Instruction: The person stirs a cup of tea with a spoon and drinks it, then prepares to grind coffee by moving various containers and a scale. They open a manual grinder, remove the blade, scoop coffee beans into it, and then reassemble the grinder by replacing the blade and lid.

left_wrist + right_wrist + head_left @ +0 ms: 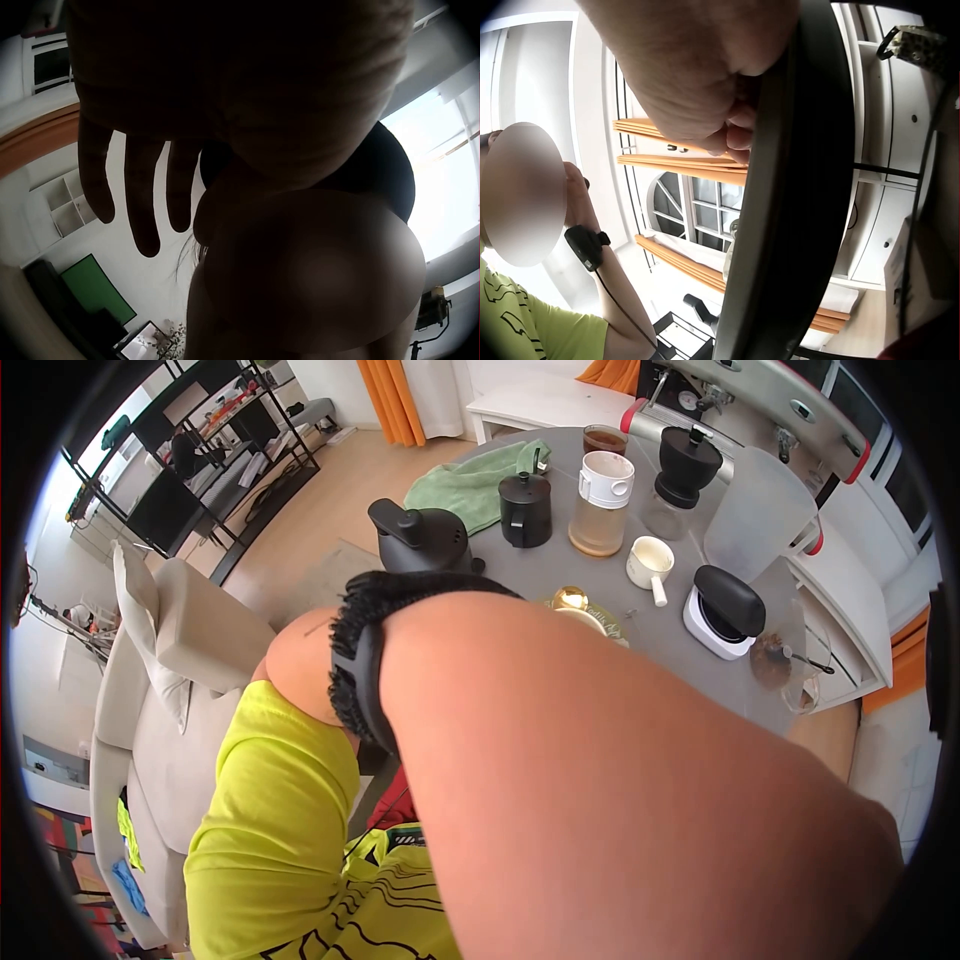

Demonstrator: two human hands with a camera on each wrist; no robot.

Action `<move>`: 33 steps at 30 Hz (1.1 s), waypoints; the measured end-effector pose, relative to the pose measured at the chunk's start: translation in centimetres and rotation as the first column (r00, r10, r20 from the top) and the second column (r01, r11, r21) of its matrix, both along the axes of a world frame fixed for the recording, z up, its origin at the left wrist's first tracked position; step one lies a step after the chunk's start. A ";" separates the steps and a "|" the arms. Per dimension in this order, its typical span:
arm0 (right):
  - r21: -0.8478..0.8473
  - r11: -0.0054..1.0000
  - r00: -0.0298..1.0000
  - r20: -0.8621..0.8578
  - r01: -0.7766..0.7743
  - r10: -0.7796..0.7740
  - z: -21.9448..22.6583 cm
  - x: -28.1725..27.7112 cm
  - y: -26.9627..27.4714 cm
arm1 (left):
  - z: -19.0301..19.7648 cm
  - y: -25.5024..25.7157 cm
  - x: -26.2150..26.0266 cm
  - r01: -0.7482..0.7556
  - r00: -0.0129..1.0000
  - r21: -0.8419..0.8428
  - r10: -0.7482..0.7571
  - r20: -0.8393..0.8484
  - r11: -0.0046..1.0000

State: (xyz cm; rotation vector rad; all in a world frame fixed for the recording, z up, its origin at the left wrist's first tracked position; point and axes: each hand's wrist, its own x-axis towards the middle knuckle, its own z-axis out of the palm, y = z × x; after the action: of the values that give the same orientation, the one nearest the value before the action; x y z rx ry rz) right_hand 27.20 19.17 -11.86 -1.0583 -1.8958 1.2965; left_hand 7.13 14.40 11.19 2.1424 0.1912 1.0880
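Observation:
My left hand (640, 760) is raised right in front of the head camera and fills much of that view, blurred by closeness. A black strap (365, 660) circles its wrist. In the left wrist view the palm (240, 82) is dark, with three fingers (142, 195) extended and spread. The hand is up at the head, beside a black rounded piece (386, 169). In the right wrist view my right hand (705, 75) rests at the dark table edge (780, 225), fingers loosely curled. No object shows in it. The raised left hand hides it from the head view.
On the grey table (545, 570) stand a black kettle (425, 540), a black pitcher (525, 510), a white-topped jar (600, 500), a manual grinder (685, 470), a handled cup (650, 563), a white-and-black device (725, 615) and a green towel (465, 490). An espresso machine (740, 400) is behind.

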 end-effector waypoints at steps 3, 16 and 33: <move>0.242 0.970 0.992 0.117 0.025 -0.055 -3.0 0.1 0.2 | 0.1 -0.7 -0.3 -0.025 1.000 -0.025 0.024 -0.018 0.999; 0.888 0.459 0.994 0.036 0.016 -0.105 -2.2 -0.8 0.7 | 2.5 -4.4 -4.1 -0.575 0.818 -0.009 0.575 -0.022 0.818; -0.051 0.982 0.978 -0.113 -0.183 0.176 8.9 -5.4 3.4 | -9.2 -16.7 -10.5 -0.370 0.325 -0.853 0.912 0.252 0.368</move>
State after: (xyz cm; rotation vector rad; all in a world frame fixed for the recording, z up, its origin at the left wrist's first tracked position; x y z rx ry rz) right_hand 21.80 22.59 -2.94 -0.8434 -1.9157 1.4901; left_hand -3.37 -2.30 2.00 0.7298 1.0864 1.9148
